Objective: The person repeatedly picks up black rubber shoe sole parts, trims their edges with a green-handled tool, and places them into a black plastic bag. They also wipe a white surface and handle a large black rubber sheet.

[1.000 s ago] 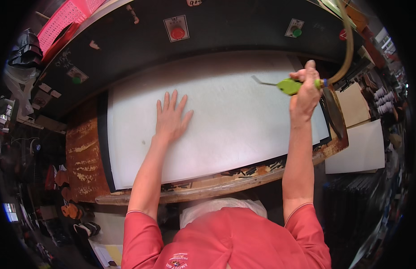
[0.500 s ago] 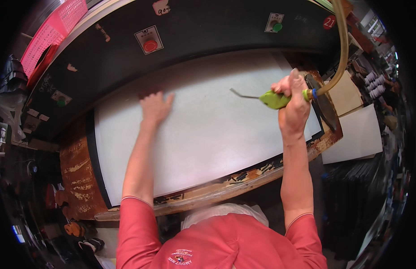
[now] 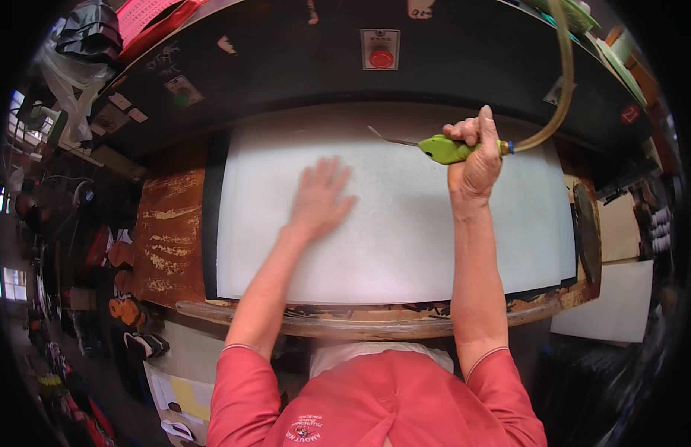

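Observation:
My left hand (image 3: 321, 197), slightly blurred, is spread with its fingers apart over the white sheet (image 3: 390, 246). Whether its palm touches the sheet I cannot tell. In my right hand (image 3: 476, 160) is a green air blow gun (image 3: 444, 149), held above the right half of the sheet. Its thin bent metal nozzle (image 3: 394, 139) points left. A yellowish hose (image 3: 563, 89) runs from the gun's blue fitting up toward the top edge. The white sheet lies on a black sheet (image 3: 212, 223), whose border shows at the left.
Behind the sheet stands a dark machine panel (image 3: 286, 67) with a red button (image 3: 381, 59) and a green button (image 3: 182, 98). The worn wooden table edge (image 3: 345, 324) holds black scraps. A pink basket (image 3: 140, 21) sits at the upper left, and white board (image 3: 621, 302) lies at the right.
My left hand has shifted right and nearer to me over the sheet. My right hand still grips the blow gun, its nozzle still pointing left. The whole view has turned leftward.

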The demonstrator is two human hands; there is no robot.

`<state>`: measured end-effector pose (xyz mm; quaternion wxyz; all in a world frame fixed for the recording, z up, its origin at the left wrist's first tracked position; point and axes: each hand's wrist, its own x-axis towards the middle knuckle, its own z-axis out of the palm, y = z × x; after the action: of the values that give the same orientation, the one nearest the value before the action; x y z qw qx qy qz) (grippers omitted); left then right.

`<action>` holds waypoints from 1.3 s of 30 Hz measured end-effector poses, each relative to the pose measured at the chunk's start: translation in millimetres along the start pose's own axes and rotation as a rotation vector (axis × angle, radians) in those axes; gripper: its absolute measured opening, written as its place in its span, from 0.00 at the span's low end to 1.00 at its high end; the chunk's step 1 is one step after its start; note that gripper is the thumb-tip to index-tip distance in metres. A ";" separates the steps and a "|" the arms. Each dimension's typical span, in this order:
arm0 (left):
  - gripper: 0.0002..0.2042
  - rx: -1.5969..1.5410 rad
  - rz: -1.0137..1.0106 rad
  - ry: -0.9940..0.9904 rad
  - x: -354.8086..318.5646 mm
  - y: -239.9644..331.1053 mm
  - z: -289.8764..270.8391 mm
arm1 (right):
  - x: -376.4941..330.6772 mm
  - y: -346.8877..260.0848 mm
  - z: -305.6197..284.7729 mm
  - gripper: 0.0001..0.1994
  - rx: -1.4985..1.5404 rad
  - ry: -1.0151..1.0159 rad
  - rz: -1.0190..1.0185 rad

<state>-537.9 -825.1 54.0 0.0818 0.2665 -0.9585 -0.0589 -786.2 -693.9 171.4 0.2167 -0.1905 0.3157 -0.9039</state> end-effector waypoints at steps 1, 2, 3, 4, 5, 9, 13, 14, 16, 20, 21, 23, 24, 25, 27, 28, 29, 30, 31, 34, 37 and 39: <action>0.33 0.017 -0.087 0.000 -13.8 -25.6 -7.8 | -0.3 12.7 7.8 0.19 0.016 0.011 0.020; 0.33 0.052 -0.160 0.013 -27.3 -48.9 -14.8 | -3.1 23.2 14.4 0.19 0.051 -0.013 0.072; 0.33 0.084 -0.262 -0.026 -39.3 -67.6 -19.7 | -7.5 32.5 20.3 0.19 0.033 -0.045 0.118; 0.33 0.092 -0.274 0.028 -48.8 -81.9 -22.8 | -13.7 39.2 24.4 0.20 0.016 -0.092 0.155; 0.33 0.102 -0.312 0.038 -56.1 -92.4 -24.6 | -19.1 41.7 25.7 0.19 -0.023 -0.136 0.252; 0.33 0.056 -0.360 0.102 -61.9 -104.8 -21.2 | -35.3 12.3 7.0 0.17 -0.257 -0.249 0.375; 0.33 0.161 -0.396 0.089 -57.6 -103.5 -14.4 | -15.9 -68.8 -29.8 0.17 -0.578 -0.163 -0.087; 0.33 0.179 -0.387 0.078 -58.0 -104.9 -13.3 | -7.2 -88.9 -38.0 0.18 -0.649 -0.113 -0.182; 0.33 0.184 -0.361 0.085 -60.2 -108.5 -11.7 | -7.0 -121.2 -55.0 0.19 -0.793 -0.006 -0.240; 0.34 0.176 -0.292 0.083 -63.3 -109.6 -13.2 | -39.8 -192.7 -85.4 0.17 -1.126 0.026 -0.378; 0.34 0.178 -0.284 0.078 -62.8 -105.7 -14.3 | -48.9 -210.4 -91.1 0.17 -1.100 0.070 -0.392; 0.36 0.170 -0.272 0.055 -59.6 -90.0 -16.9 | -70.1 -237.3 -99.8 0.17 -1.082 0.157 -0.373; 0.37 0.132 -0.137 0.086 -57.1 -77.2 -16.9 | -80.5 -247.4 -102.2 0.16 -1.081 0.191 -0.339; 0.38 0.122 -0.063 0.070 -55.6 -58.2 -13.6 | -90.9 -254.7 -103.7 0.16 -1.067 0.197 -0.318; 0.39 0.065 0.075 0.043 -55.8 -14.1 -7.7 | -113.4 -263.8 -102.8 0.15 -1.023 0.172 -0.249; 0.39 0.027 0.143 0.031 -57.2 10.8 -4.6 | -124.8 -266.4 -101.1 0.15 -0.977 0.140 -0.224; 0.38 -0.011 0.189 0.011 -59.7 33.8 -3.2 | -135.3 -268.9 -98.6 0.14 -0.963 0.109 -0.221; 0.38 -0.033 0.244 0.017 -62.4 54.8 -2.7 | -144.3 -271.2 -95.9 0.14 -0.914 0.055 -0.211; 0.37 -0.069 0.265 -0.054 -68.4 72.3 -3.8 | -153.6 -272.3 -92.9 0.13 -0.862 0.004 -0.196; 0.36 -0.154 0.314 -0.137 -84.0 96.7 -7.9 | -169.8 -266.3 -87.2 0.15 -0.713 -0.076 -0.145; 0.35 -0.164 0.223 -0.150 -110.2 70.8 -20.1 | -178.0 -243.7 -84.2 0.17 -0.494 -0.118 -0.051; 0.34 -0.121 0.074 -0.080 -128.9 35.0 -27.9 | -179.2 -223.2 -82.1 0.18 -0.327 -0.122 -0.011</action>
<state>-441.4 -730.1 70.7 0.0615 0.2229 -0.9649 -0.1241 -736.9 -404.3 220.2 0.1968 -0.2792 0.4437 -0.8285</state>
